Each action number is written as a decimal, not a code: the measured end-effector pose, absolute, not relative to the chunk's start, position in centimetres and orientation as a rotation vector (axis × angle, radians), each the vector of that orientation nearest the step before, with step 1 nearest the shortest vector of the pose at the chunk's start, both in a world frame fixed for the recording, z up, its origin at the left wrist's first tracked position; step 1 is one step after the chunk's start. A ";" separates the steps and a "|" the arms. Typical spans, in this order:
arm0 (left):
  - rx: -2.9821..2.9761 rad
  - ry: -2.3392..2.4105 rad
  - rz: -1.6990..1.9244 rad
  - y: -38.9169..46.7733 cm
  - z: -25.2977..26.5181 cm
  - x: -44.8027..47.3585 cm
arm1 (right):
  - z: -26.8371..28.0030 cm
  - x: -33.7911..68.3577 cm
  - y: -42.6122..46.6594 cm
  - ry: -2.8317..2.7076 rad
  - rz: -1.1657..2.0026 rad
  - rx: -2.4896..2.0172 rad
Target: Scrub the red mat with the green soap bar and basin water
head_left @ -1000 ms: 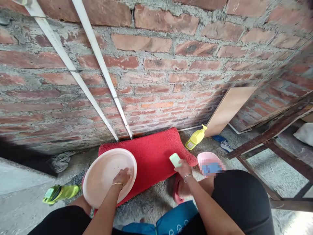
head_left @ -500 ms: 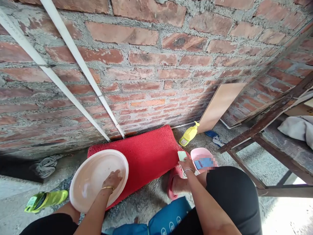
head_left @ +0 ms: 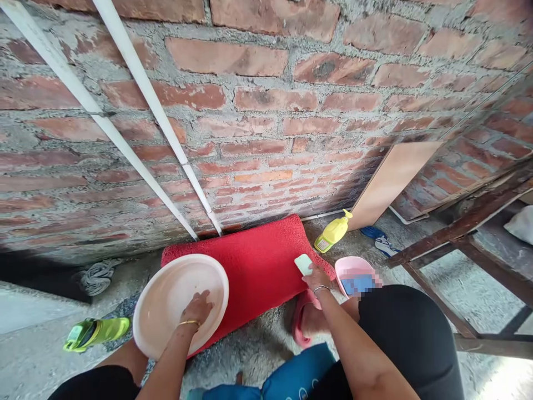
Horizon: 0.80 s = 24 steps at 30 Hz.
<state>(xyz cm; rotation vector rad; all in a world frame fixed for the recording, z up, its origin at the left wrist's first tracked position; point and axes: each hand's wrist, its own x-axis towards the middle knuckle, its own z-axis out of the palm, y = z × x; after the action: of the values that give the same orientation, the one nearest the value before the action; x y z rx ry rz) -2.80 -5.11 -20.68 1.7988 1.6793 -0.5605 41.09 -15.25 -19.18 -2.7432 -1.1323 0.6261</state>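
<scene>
My left hand (head_left: 199,307) is inside a large pale pink basin (head_left: 156,300), fingers spread and holding nothing. The basin is tilted and rests partly on a red textured mat or pad (head_left: 266,261). Over the mat's right end, my right hand (head_left: 318,278) is closed on a pale green, rounded rectangular phone (head_left: 303,264), which sticks out past the fingers. Just right of that hand stands a small pink tub (head_left: 340,268) with a flat blue thing, partly blurred out, in it. A yellow pump bottle (head_left: 332,234) stands beyond the mat.
A brick wall (head_left: 266,100) with two white pipes (head_left: 166,133) rises behind the mat. A green water bottle (head_left: 97,332) lies at left. To the right are a leaning board (head_left: 393,183) and a dark wooden frame (head_left: 441,236). A blue bundle (head_left: 297,372) lies between my legs.
The view has shifted left, so everything appears further right. The phone is now tilted and further left over the mat. My left hand stays in the basin.
</scene>
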 end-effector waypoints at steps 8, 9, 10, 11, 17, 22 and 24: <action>1.810 1.660 -0.539 -5.7 -18.6 -1.2 | -18.3 40.1 -16.4 -1.148 0.677 -2.734; 1.811 1.667 -0.533 -5.7 -18.4 -1.1 | -18.6 38.3 -15.9 -1.263 0.712 -2.675; 1.813 1.674 -0.527 -5.8 -18.1 -1.1 | -18.9 36.3 -15.3 -1.388 0.753 -2.614; 1.817 1.679 -0.516 -5.8 -17.9 -1.2 | -19.1 34.1 -14.8 -1.513 0.791 -2.554; 1.828 1.688 -0.450 -5.6 -17.6 -2.0 | -18.6 23.1 -11.2 -2.073 0.953 -2.285; 1.790 1.658 -0.451 -5.2 -17.6 -2.1 | -18.3 22.0 -8.7 -2.110 0.902 -2.291; 1.800 1.672 -0.454 -5.1 -17.2 -1.9 | -18.2 24.1 -8.5 -2.028 0.865 -2.353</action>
<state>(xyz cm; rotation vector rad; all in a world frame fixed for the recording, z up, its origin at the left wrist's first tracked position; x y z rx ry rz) -1.90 -5.15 -17.21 1.7996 1.6722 -0.4541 24.06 -8.53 -18.18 -2.3527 -2.0280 0.8649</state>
